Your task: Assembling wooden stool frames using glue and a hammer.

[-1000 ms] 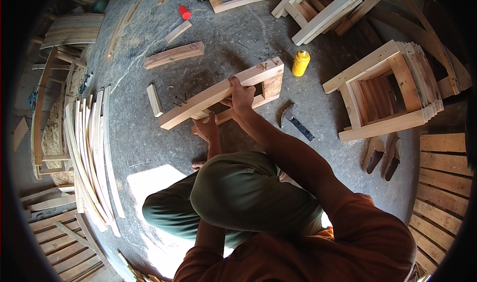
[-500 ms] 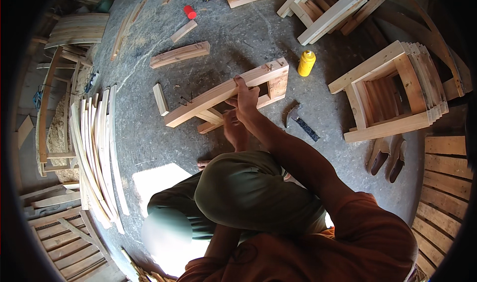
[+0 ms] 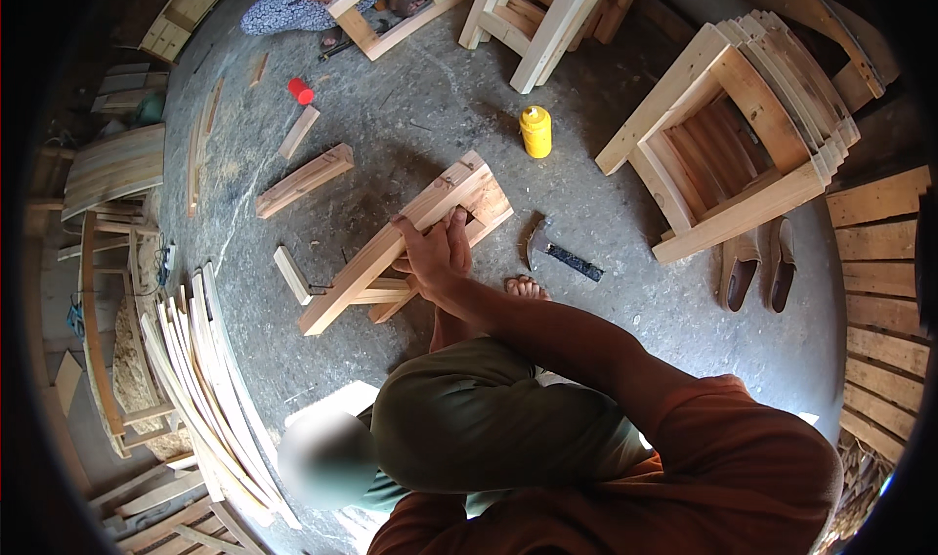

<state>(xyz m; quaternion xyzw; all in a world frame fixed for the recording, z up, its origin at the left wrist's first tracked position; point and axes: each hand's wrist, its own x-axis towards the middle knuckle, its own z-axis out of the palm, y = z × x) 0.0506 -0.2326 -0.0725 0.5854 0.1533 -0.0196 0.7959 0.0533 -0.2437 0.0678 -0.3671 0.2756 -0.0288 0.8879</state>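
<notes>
A wooden frame of pale planks stands tilted on the concrete floor in front of me. Bent over its top rail, my right hand grips it, with one digit on the near face and others past the rail. Behind the right wrist only part of my left arm and wrist shows; the left fingers are hidden near the frame. Nails stick out of the rail towards both ends. To the right of the frame lies a claw hammer with a black grip.
A yellow bottle stands beyond the hammer. Nested wooden frames are at the right, with shoes beside them. Left are a short block, a thicker beam, a red cup-like object and thin strips. Another person sits far off.
The frame has turned, its far end now pointing more away from me. My right hand has shifted along with it, and my left hand has gone behind the right. The view has swung rightward.
</notes>
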